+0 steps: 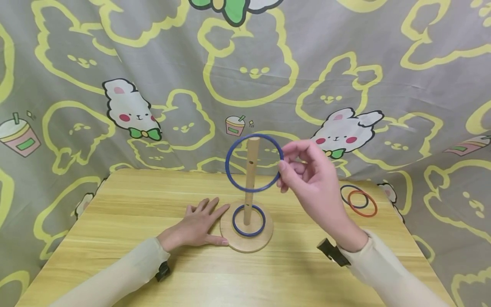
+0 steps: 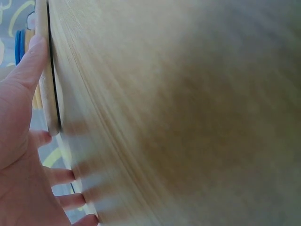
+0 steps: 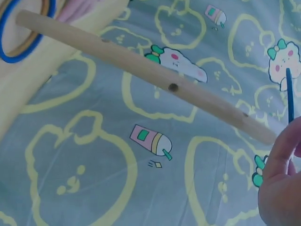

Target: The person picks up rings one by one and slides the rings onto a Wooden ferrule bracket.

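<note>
My right hand [image 1: 316, 183] pinches a thin blue ring [image 1: 227, 164] between thumb and fingertips, the ring raised upright near the top of a wooden post [image 1: 251, 162]. In the right wrist view the held ring [image 3: 289, 94] appears edge-on beside the post's tip. The post stands on a round wooden base [image 1: 245, 244]. At least one blue ring [image 1: 249, 234] lies on that base around the post's foot. My left hand [image 1: 195, 226] rests with spread fingers at the base's left side, its thumb and index finger touching the rim.
A second pair of rings, one dark blue [image 1: 342, 194] and one orange-red [image 1: 376, 209], lies overlapping on the right of the wooden table [image 1: 307, 277]. A grey curtain [image 1: 176, 64] with yellow bunny outlines hangs behind the table's far edge.
</note>
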The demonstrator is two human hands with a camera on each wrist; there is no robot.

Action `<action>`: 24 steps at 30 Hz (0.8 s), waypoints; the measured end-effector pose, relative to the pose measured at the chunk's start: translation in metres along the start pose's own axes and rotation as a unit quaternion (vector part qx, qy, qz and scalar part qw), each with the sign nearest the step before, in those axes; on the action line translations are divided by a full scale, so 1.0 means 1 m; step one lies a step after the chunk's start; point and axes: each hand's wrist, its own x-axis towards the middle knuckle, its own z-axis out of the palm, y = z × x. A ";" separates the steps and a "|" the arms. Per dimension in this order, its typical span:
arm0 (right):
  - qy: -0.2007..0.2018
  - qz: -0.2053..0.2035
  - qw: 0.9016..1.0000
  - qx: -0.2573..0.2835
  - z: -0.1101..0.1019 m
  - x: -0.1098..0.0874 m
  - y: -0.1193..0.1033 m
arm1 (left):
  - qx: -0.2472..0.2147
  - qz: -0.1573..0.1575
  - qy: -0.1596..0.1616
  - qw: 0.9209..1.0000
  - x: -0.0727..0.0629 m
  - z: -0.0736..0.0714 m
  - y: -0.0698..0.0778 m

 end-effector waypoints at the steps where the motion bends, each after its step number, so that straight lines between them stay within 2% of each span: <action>1: 0.007 0.004 1.000 0.001 0.001 0.003 0.001 | -0.001 0.000 0.000 1.000 0.000 0.000 0.000; 6: 0.033 0.038 0.999 -0.001 0.003 0.017 0.011 | -0.003 -0.001 -0.001 1.000 0.001 0.000 0.000; 11: 0.048 0.088 0.995 -0.006 0.001 0.019 0.028 | -0.008 0.014 0.014 1.000 0.001 0.004 -0.003; 14: 0.041 0.114 0.992 -0.023 0.000 0.015 0.043 | -0.009 0.017 0.017 1.000 0.000 0.005 -0.004; 17: 0.030 0.135 0.990 -0.038 0.000 0.008 0.060 | -0.009 0.007 0.008 1.000 -0.001 0.002 -0.001; 24: 0.008 0.195 0.979 -0.056 0.004 -0.016 0.102 | -0.004 0.001 0.005 1.000 -0.001 -0.001 0.001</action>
